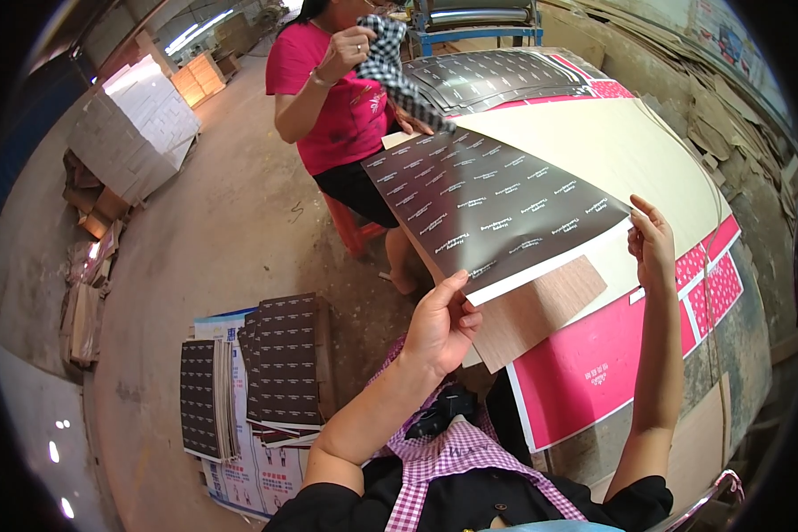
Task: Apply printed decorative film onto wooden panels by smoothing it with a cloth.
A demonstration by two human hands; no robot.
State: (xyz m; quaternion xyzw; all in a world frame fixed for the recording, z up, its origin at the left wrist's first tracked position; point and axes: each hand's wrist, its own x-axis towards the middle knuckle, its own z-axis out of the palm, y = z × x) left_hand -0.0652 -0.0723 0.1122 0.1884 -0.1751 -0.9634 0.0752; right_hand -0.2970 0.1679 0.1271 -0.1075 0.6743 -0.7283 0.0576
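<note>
A dark brown printed sheet (505, 208) with a white near margin spans the space between my hands, slightly bowed above the table. My left hand (446, 324) pinches its near left corner between thumb and fingers. At the near right corner my right hand (652, 241) grips the sheet's edge, forefinger raised. Partly covered by the sheet is a wood-grain board (545, 310) on the table. Across from me, a person in a pink top (328, 84) holds a black-and-white checked cloth (388, 58); their other hand (412, 122) is at the sheet's far edge.
Cream sheets (594, 133) and pink printed paper (576, 390) cover the table. More dark printed sheets (496, 80) lie at its far end. Stacked dark printed boards (284, 359) stand on the floor at left. A red stool (350, 226) is under the person; pale stacked blocks (142, 124) stand farther back.
</note>
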